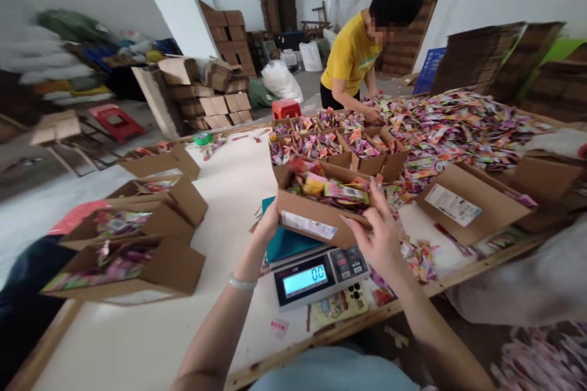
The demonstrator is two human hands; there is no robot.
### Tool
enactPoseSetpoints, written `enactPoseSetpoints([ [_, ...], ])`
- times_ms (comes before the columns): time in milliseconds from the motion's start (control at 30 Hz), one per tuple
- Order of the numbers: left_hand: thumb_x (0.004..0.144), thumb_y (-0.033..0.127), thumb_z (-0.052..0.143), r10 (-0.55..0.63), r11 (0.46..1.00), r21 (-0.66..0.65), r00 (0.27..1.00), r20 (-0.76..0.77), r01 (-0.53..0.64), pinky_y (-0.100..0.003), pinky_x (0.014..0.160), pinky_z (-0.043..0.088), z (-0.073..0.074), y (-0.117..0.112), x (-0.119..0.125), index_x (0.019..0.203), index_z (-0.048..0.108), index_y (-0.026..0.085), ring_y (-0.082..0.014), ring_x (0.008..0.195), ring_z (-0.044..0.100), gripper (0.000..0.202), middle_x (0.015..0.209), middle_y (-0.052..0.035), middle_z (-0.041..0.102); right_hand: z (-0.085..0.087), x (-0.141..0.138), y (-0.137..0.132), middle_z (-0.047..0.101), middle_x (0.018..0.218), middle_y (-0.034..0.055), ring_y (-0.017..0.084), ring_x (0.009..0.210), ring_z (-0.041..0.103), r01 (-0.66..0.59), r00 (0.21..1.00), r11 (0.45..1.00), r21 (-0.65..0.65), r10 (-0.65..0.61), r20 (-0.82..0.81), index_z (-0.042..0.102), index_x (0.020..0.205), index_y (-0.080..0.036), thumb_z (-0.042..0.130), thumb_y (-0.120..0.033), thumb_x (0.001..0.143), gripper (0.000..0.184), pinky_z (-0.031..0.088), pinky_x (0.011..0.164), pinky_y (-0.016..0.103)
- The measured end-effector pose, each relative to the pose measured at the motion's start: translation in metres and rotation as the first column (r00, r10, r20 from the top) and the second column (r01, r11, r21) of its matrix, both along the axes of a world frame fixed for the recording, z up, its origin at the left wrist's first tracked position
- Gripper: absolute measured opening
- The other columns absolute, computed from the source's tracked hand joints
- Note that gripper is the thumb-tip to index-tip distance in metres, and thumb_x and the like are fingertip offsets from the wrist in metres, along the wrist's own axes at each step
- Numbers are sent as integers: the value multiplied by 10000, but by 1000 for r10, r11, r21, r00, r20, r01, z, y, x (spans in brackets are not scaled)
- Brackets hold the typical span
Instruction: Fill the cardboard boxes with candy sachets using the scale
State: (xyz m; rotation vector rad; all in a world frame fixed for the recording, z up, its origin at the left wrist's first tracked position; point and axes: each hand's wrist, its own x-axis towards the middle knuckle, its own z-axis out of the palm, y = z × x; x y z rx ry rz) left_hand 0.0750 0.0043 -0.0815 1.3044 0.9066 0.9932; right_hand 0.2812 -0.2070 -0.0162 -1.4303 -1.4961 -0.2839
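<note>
Between my two hands is a cardboard box (316,211) filled with small colourful wrapped packets (337,189). My left hand (269,223) grips its left end, and my right hand (378,229) has its fingers and thumb on the right end. The box is tilted and held above a digital scale (321,278), whose lit display reads 0.0. Part of the scale's teal platform (287,245) shows under the box; the rest is hidden. A white label faces me on the box's near side.
Filled boxes (132,256) line the table's left side. More boxes (312,143) of packets stand beyond, beside a large packet heap (468,128). A co-worker in a yellow shirt (351,52) reaches into packets. A labelled carton (472,201) stands right; a patterned phone (342,305) lies by the scale.
</note>
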Motion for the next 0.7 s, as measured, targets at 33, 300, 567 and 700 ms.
enactPoseSetpoints([
  [33, 866, 655, 621, 53, 997, -51, 999, 10, -52, -502, 964, 612, 3, 2, -16, 991, 735, 208, -329, 1039, 763, 478, 885, -83, 816, 2, -17, 16, 311, 1709, 123, 329, 1554, 398, -22, 1000, 1000, -22, 22, -8, 457, 872, -227, 620, -303, 988, 214, 503, 1175, 528],
  [300, 905, 798, 464, 230, 972, -88, 966, 118, -220, -461, 1203, 453, 11, -19, -76, 1285, 685, 243, -313, 1465, 541, 709, 1463, -121, 670, -3, -16, 50, 269, 1697, 229, 323, 1581, 347, -57, 998, 997, 43, 58, -34, 456, 1298, -209, 654, -478, 962, 474, 400, 1240, 565],
  [567, 906, 662, 596, 558, 830, -49, 829, 47, -556, -484, 1165, 478, -20, -60, -141, 1247, 680, 219, -313, 1409, 589, 565, 1476, -177, 641, -146, 148, 26, 202, 1667, 359, 534, 1561, 213, 388, 787, 487, -782, -617, 6, 277, 1604, -34, 633, -772, 780, 1162, 218, 1213, 735],
  [700, 895, 601, 642, 592, 801, -91, 806, -22, -591, -470, 1170, 467, -24, -77, -147, 1219, 694, 244, -299, 1406, 587, 485, 1462, -149, 655, -198, 150, 31, 247, 1676, 313, 536, 1555, 177, 382, 823, 339, -860, -548, 150, 372, 1586, -46, 548, -731, 851, 1020, 172, 1207, 748],
])
